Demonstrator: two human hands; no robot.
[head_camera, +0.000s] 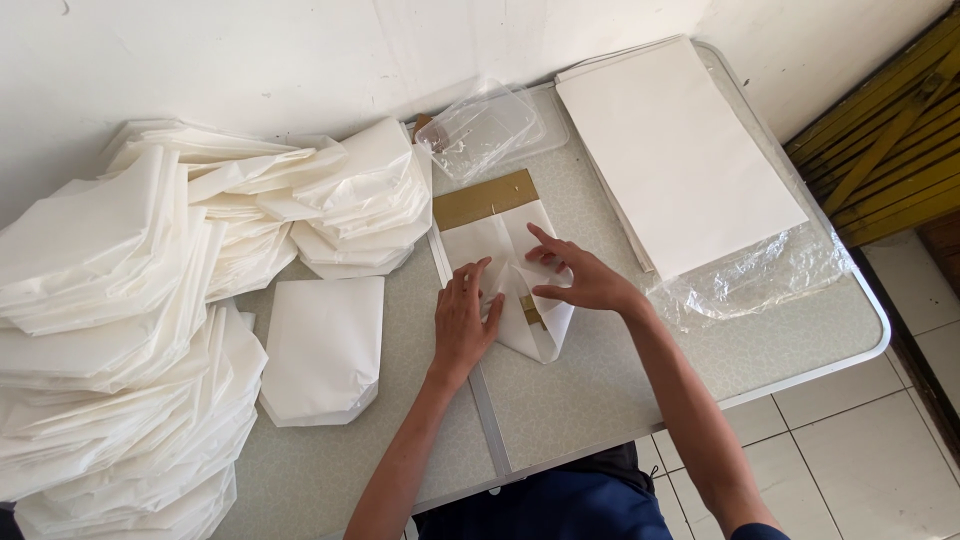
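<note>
A white paper sheet (500, 245) lies folded around a brown cardboard piece (484, 198) in the middle of the table. My left hand (463, 320) presses flat on the folded paper's left flap, fingers apart. My right hand (578, 277) rests on the right flap with its fingers spread, the index finger pointing up the fold. The lower end of the paper comes to a folded point (543, 345) just below both hands.
Big heaps of folded white paper bags (120, 330) fill the table's left side, one single bag (325, 345) lying apart. A stack of flat white sheets (675, 150) in clear plastic wrap sits at the right. A clear plastic box (485, 128) stands at the back. The table edge (800, 375) and tiled floor are at right.
</note>
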